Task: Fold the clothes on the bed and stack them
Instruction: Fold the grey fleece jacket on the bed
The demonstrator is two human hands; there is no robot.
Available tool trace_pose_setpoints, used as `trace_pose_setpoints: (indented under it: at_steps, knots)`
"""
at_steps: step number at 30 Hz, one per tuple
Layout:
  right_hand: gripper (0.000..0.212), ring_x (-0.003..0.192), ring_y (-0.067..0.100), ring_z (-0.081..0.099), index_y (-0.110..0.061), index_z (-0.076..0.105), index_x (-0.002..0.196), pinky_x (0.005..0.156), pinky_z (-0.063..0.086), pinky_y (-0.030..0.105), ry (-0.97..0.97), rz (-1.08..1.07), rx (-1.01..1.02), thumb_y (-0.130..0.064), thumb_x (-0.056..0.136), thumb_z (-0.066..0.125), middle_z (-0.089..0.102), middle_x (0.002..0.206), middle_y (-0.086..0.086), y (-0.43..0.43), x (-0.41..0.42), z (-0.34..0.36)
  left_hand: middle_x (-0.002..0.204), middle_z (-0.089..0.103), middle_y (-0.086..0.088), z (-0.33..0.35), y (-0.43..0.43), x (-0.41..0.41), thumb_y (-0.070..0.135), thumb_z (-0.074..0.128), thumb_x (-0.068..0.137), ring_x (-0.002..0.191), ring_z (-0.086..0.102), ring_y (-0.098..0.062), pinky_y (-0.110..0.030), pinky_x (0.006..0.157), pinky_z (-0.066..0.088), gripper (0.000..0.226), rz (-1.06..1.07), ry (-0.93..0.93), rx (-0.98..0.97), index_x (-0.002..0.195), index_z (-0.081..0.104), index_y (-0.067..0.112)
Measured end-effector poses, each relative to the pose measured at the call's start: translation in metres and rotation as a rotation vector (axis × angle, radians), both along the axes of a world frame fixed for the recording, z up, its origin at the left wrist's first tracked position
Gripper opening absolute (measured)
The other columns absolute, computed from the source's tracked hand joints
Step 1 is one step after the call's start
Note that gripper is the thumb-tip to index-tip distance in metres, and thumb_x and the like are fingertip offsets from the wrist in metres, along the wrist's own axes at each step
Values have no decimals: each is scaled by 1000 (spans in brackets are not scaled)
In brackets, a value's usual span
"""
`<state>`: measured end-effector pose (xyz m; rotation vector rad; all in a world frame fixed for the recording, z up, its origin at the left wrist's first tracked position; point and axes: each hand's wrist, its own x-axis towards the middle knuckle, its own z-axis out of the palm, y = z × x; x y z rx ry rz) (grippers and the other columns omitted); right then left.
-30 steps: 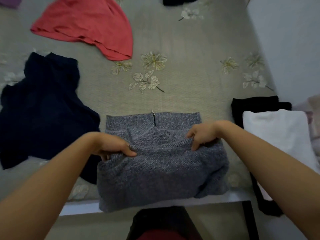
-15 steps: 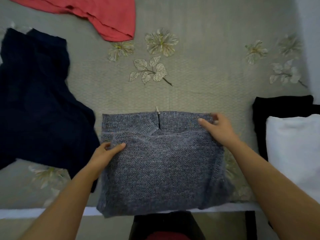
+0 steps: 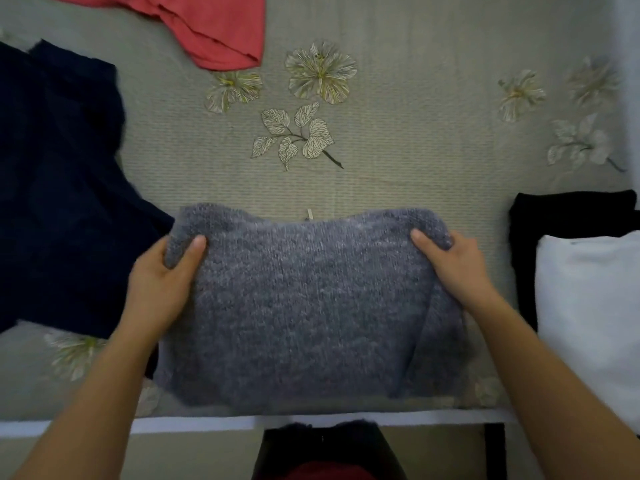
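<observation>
Fingers of left hand (image 3: 157,285) and right hand (image 3: 457,268) curl round upper corners of folded grey knitted sweater (image 3: 304,306), thumbs on top, on floral-patterned bed (image 3: 398,150).

Both bare forearms are reaching forward from the lower corners. The left hand (image 3: 157,285) and right hand (image 3: 457,271) are each pinching a far corner of the grey knit (image 3: 304,299), thumbs lying on top, fingers tucked beneath.

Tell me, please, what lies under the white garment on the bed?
A black garment shows beneath the white garment, past its far and left edges. Anything else under it is covered.
</observation>
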<state>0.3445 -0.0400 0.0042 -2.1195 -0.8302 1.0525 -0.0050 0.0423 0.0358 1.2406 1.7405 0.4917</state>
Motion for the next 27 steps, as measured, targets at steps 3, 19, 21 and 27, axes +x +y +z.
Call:
trace_pose_setpoints:
  at_steps: [3,19,21,27]
  knots:
    - [39,90,7,58,-12,59,118,78,45,15,-94,41,-97,-36,88,65,62,99,-8,26,-6,-20,106,61,10,-28,21,4,49,52,92,99,57,-16,-25,74,43,37,-48,161,-10,118,56,22]
    - [69,118,31,37,-6,45,127,93,37,58,-758,190,-172,-51,76,50,45,129,18,-134,-73,-34,158,-19,-6,-85,-137,43,59,16,94,144,-22,-23,-51,116,-10,63,-441,533,-101,151,-2,37]
    - [54,108,31,43,-6,51,107,87,40,53,-731,84,-204,-47,74,62,50,114,16,-143,-75,-31,156,-25,-6,-78,-139,49,57,19,92,143,-26,-24,-51,114,-13,66,-489,540,-49,150,-5,36]
    - [28,72,10,45,-17,45,69,73,40,37,-155,-148,-151,-20,94,57,48,80,1,-154,-62,-19,156,-27,-7,-70,-158,73,62,15,90,141,-29,-31,-58,112,-9,68,-653,503,-196,149,-11,39]
